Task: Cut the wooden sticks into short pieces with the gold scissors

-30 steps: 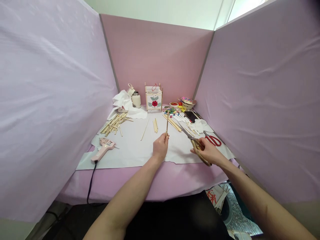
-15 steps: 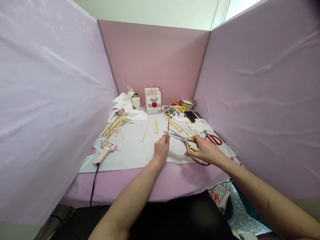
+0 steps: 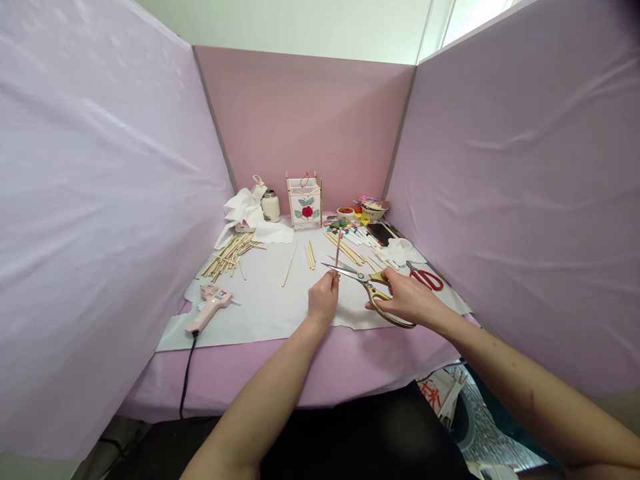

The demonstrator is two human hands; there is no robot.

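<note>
Closed around the lower end of a thin wooden stick (image 3: 339,247), my left hand (image 3: 323,295) is above the middle of the white sheet. The stick stands nearly upright. My right hand (image 3: 404,297) grips the gold-handled scissors (image 3: 373,293). Their blades are a little apart and lie across the stick just above my left fingers; whether they touch it cannot be made out. Behind my hands are a short bundle of sticks (image 3: 311,255) and a single thin stick (image 3: 289,265). A lantern with a red rose (image 3: 307,210) stands at the back.
At left lie a pink glue gun (image 3: 211,309) with a black cord and a stick pile (image 3: 227,256). Red-handled scissors (image 3: 427,279), a phone (image 3: 381,233) and white pens are at right. A jar (image 3: 271,206) and bowl (image 3: 373,211) stand behind. Fabric walls enclose three sides.
The scissors and my right hand have shifted slightly left, with the blades further across the stick. My left hand still holds the stick. The whole view has tilted a little.
</note>
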